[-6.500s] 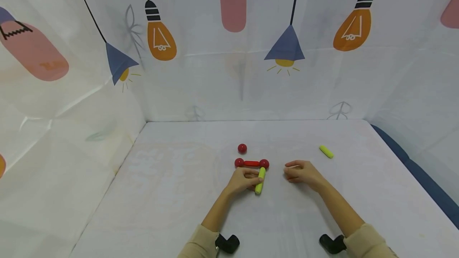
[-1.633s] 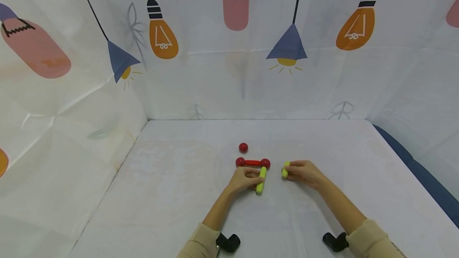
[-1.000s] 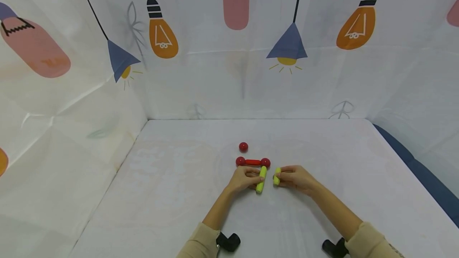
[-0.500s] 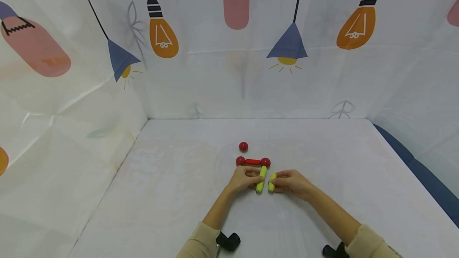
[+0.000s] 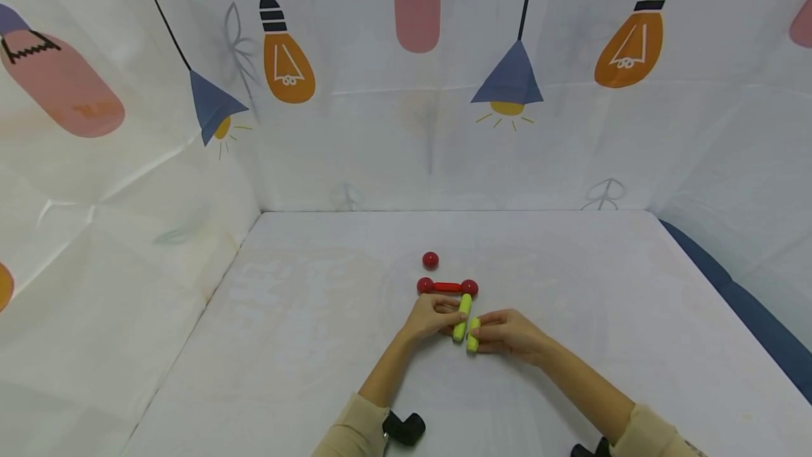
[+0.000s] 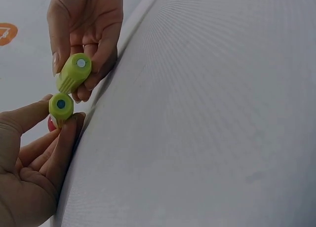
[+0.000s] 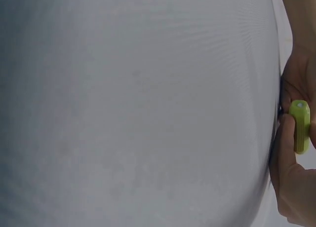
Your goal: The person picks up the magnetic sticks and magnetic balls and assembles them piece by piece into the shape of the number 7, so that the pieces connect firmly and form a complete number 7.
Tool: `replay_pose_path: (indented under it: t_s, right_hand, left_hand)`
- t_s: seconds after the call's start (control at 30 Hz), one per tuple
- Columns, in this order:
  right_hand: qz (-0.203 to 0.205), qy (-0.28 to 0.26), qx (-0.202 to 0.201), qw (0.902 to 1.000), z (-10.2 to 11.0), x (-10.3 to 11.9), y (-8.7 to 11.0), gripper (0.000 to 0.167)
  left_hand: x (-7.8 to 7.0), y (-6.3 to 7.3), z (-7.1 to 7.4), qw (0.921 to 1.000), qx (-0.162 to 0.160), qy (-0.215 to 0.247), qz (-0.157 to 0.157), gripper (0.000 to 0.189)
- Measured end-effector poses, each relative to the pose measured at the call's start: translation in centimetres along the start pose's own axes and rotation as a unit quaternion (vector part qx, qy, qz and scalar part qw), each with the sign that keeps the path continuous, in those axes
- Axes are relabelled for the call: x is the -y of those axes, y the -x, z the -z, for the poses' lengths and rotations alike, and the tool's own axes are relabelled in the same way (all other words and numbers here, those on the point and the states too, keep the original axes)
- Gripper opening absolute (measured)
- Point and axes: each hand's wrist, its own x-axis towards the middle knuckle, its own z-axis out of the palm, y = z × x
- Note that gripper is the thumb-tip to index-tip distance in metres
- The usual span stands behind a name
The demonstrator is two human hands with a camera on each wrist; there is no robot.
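My left hand (image 5: 426, 317) pinches a yellow-green magnetic stick (image 5: 466, 303) between thumb and fingers. The far end of that stick meets or nearly meets the right red ball (image 5: 469, 288) of a dumbbell shape: a red stick (image 5: 447, 288) with a second red ball (image 5: 425, 285) at its left end. Close by on the right, my right hand (image 5: 512, 336) pinches another yellow-green stick (image 5: 474, 338), slightly nearer the body. In the left wrist view, round metallic discs show in the near ends of the left hand's stick (image 6: 60, 104) and the right hand's stick (image 6: 79, 69).
A loose red ball (image 5: 431, 260) lies behind the dumbbell shape on the white table (image 5: 330, 344). White sheeting printed with lamps and bulbs (image 5: 355, 147) stands along the back and sides. Black wrist devices (image 5: 404, 429) sit at both cuffs.
My right hand has taken up the yellow-green stick that lay at the back right and brought it left and nearer, beside the other stick. My left hand stays in place.
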Motion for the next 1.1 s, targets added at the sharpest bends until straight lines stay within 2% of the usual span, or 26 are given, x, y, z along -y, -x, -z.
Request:
replay_pose_path:
  t_s: [0.2, 0.5, 0.73, 0.83, 1.03, 1.1]
  right_hand:
    - [-0.001, -0.011, 0.014, 0.9998, -0.6, -0.2, 0.2, 0.044]
    - [-0.024, 0.001, 0.026, 0.9994, -1.6, -0.3, 0.5, 0.04]
    - [-0.036, -0.005, 0.024, 0.999, -2.3, -0.5, 0.6, 0.036]
    - [-0.029, -0.01, 0.036, 0.9989, -2.6, -0.8, 0.6, 0.032]
    - [-0.019, -0.021, 0.049, 0.9984, -3.0, -0.9, 0.5, 0.026]
    - [-0.017, -0.023, 0.052, 0.9982, -3.2, -0.9, 0.6, 0.025]
  left_hand:
    - [0.2, -0.1, 0.1, 0.9998, 0.0, -0.014, -0.014, 0.032]
    - [0.2, 0.0, 0.0, 0.9999, 0.005, 0.01, -0.008, 0.032]
    - [-2.7, 1.7, 0.2, 0.9999, 0.007, 0.006, -0.006, 0.032]
    - [-3.0, 1.9, 0.2, 0.9999, 0.008, 0.002, -0.008, 0.032]
    - [-2.8, 1.7, 0.3, 0.9999, 0.008, 0.002, -0.009, 0.032]
    - [-2.1, 1.2, 0.2, 0.9999, 0.008, 0.004, -0.009, 0.032]
